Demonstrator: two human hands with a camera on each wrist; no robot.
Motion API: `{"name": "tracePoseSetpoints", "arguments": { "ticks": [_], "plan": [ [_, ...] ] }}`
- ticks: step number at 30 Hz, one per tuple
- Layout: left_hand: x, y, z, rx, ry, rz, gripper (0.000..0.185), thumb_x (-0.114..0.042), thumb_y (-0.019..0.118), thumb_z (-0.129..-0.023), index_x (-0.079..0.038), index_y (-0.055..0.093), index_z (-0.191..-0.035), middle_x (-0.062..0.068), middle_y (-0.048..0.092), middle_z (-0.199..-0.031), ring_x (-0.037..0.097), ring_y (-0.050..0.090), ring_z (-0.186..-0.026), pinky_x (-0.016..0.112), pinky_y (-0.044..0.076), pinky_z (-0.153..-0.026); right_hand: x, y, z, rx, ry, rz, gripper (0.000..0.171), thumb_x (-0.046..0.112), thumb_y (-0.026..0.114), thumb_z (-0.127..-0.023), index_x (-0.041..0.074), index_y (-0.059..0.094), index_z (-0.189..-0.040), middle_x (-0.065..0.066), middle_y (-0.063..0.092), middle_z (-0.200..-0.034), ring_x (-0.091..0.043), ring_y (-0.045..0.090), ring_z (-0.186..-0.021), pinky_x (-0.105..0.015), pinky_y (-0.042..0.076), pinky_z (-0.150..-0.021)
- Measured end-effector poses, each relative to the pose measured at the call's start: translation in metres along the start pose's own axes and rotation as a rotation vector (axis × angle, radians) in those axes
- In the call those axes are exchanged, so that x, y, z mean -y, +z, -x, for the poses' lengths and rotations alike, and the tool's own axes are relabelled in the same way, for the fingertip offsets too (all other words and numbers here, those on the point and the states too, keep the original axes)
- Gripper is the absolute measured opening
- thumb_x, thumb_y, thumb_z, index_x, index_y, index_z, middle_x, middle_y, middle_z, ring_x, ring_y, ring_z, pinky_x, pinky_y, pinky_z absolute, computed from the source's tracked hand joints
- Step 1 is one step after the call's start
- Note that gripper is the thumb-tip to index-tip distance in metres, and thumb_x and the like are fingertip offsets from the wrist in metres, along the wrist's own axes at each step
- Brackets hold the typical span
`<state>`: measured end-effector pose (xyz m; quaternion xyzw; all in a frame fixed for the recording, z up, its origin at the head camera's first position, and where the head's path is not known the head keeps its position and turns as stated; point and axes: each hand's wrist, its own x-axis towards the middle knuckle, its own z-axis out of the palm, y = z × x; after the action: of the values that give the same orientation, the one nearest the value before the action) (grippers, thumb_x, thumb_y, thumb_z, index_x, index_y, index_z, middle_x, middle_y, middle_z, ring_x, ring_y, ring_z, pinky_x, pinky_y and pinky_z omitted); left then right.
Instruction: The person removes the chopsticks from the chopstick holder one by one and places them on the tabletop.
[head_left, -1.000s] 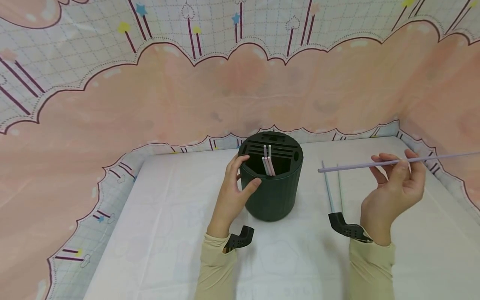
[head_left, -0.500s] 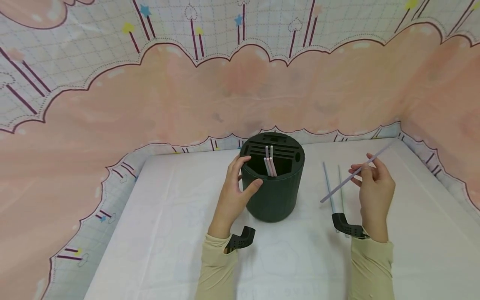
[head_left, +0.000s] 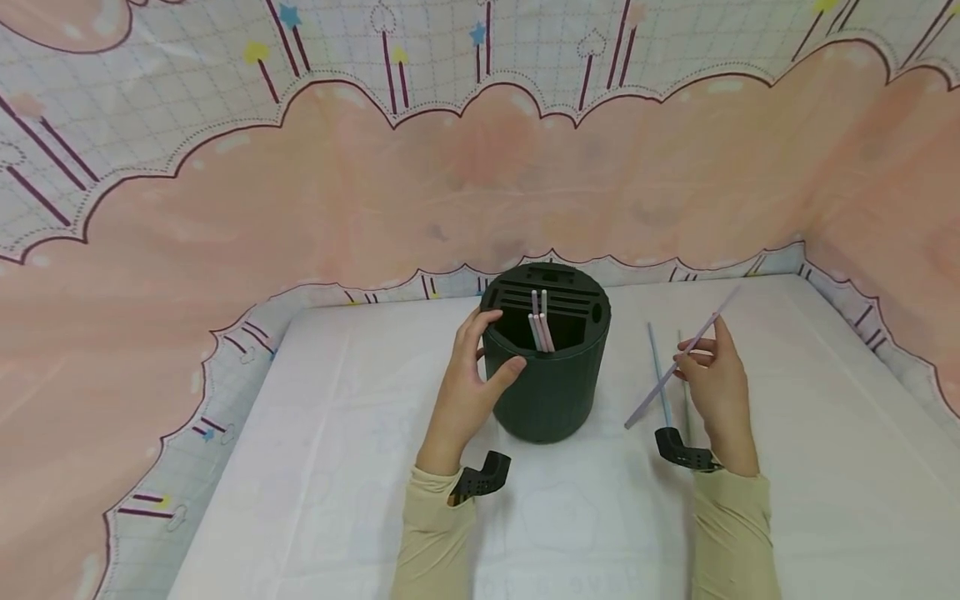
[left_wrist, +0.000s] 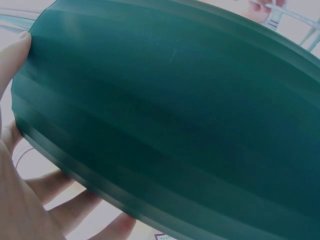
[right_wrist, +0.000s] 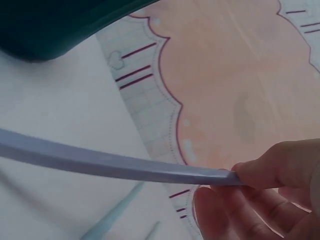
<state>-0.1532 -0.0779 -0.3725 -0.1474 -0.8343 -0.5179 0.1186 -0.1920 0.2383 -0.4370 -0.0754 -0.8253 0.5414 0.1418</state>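
Note:
A dark green round pen holder (head_left: 546,396) stands upright on the white table. My left hand (head_left: 463,387) grips its left side, thumb at the front and fingers round the back; the left wrist view shows its ribbed wall (left_wrist: 165,110) filling the frame. Several pale pink and white straws (head_left: 542,333) poke out of its front compartment. To the right, my right hand (head_left: 718,392) pinches a long purple straw (head_left: 648,400) between thumb and fingers. The straw slants, its lower end pointing toward the holder. Beneath it lie a blue straw (head_left: 656,358) and a green straw (head_left: 687,417), partly hidden.
White cloth covers the table (head_left: 345,458). Behind and at the sides rises a peach and white patterned curtain (head_left: 465,200). The holder's lid has slots (head_left: 551,287) at the back and a small round hole (head_left: 596,313) at the right.
My right hand has moved left toward the pen holder, and the purple straw has turned from nearly level to a steep slant. My left hand stays on the holder.

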Motion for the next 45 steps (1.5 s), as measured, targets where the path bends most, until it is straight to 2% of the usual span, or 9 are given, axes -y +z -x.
{"name": "tracePoseSetpoints", "arguments": {
  "ticks": [7,12,18,25,30,34,38,41,45],
  "plan": [
    [0.004,-0.003,0.000,-0.005,0.019,0.020,0.058,-0.050,0.057,-0.082,-0.040,0.030,-0.132,-0.012,0.015,-0.144,0.011,0.024,-0.128,0.046,0.032,-0.098,0.008,0.012,0.009,0.130,0.062,0.125,0.068,0.010,0.047,-0.088,0.011,0.008,-0.144,-0.017,0.053,-0.112,-0.014,0.058,-0.081,-0.023,0.051,-0.056],
    [0.003,-0.004,0.000,-0.007,-0.004,0.006,0.058,-0.052,0.056,-0.081,-0.042,0.030,-0.131,-0.014,0.015,-0.144,0.010,0.024,-0.128,0.045,0.032,-0.098,0.008,0.018,0.011,0.237,0.039,0.243,0.057,0.011,0.047,-0.090,-0.001,0.021,-0.139,-0.022,0.055,-0.111,-0.026,0.057,-0.088,-0.032,0.048,-0.068],
    [0.003,-0.004,0.000,-0.003,-0.018,-0.007,0.058,-0.053,0.055,-0.081,-0.041,0.030,-0.131,-0.011,0.015,-0.144,0.012,0.024,-0.128,0.043,0.032,-0.099,-0.003,0.028,0.010,0.279,0.058,0.344,0.051,0.016,0.048,-0.089,-0.006,0.034,-0.132,-0.024,0.055,-0.110,-0.035,0.051,-0.098,-0.048,0.041,-0.080],
    [0.003,-0.005,0.001,0.000,-0.017,0.000,0.058,-0.053,0.056,-0.081,-0.043,0.029,-0.132,-0.016,0.013,-0.144,0.008,0.023,-0.128,0.039,0.032,-0.099,-0.002,0.034,0.012,0.224,0.044,0.464,0.042,0.014,0.053,-0.084,-0.002,0.049,-0.122,-0.015,0.059,-0.097,-0.030,0.052,-0.085,-0.041,0.041,-0.069],
    [0.002,-0.004,-0.001,-0.002,-0.014,0.001,0.058,-0.053,0.055,-0.081,-0.044,0.029,-0.132,-0.016,0.013,-0.144,0.008,0.024,-0.127,0.038,0.032,-0.099,0.001,0.032,0.011,0.226,0.035,0.496,0.040,0.016,0.054,-0.084,0.000,0.051,-0.121,-0.010,0.057,-0.092,-0.025,0.049,-0.078,-0.031,0.035,-0.059],
    [0.002,-0.001,-0.001,0.004,-0.018,0.005,0.058,-0.053,0.055,-0.081,-0.044,0.029,-0.132,-0.016,0.013,-0.144,0.008,0.023,-0.128,0.038,0.032,-0.099,0.006,0.025,0.012,0.192,0.006,0.430,0.039,0.019,0.050,-0.089,0.001,0.050,-0.123,-0.014,0.056,-0.099,-0.027,0.051,-0.084,-0.030,0.037,-0.061],
    [0.002,-0.001,-0.001,0.002,-0.023,-0.004,0.058,-0.054,0.055,-0.080,-0.044,0.029,-0.132,-0.016,0.013,-0.144,0.008,0.023,-0.128,0.038,0.032,-0.099,0.020,0.023,0.011,0.052,-0.045,0.290,0.037,0.027,0.047,-0.091,0.007,0.053,-0.122,-0.012,0.059,-0.102,-0.024,0.055,-0.088,-0.029,0.040,-0.062],
    [0.001,-0.001,-0.001,-0.003,-0.027,-0.011,0.058,-0.054,0.055,-0.081,-0.044,0.029,-0.132,-0.016,0.013,-0.144,0.008,0.023,-0.128,0.038,0.032,-0.099,0.031,0.024,0.011,-0.063,-0.104,0.120,0.035,0.032,0.049,-0.091,0.013,0.056,-0.120,-0.007,0.061,-0.100,-0.018,0.057,-0.085,-0.023,0.042,-0.062],
    [0.001,-0.001,-0.001,-0.009,-0.032,-0.010,0.057,-0.054,0.055,-0.081,-0.045,0.029,-0.131,-0.016,0.013,-0.144,0.008,0.023,-0.128,0.039,0.032,-0.099,0.045,0.029,0.013,-0.129,-0.227,-0.155,0.031,0.028,0.055,-0.089,0.015,0.058,-0.117,-0.005,0.063,-0.101,-0.013,0.058,-0.089,-0.019,0.046,-0.072]
  ]
}}
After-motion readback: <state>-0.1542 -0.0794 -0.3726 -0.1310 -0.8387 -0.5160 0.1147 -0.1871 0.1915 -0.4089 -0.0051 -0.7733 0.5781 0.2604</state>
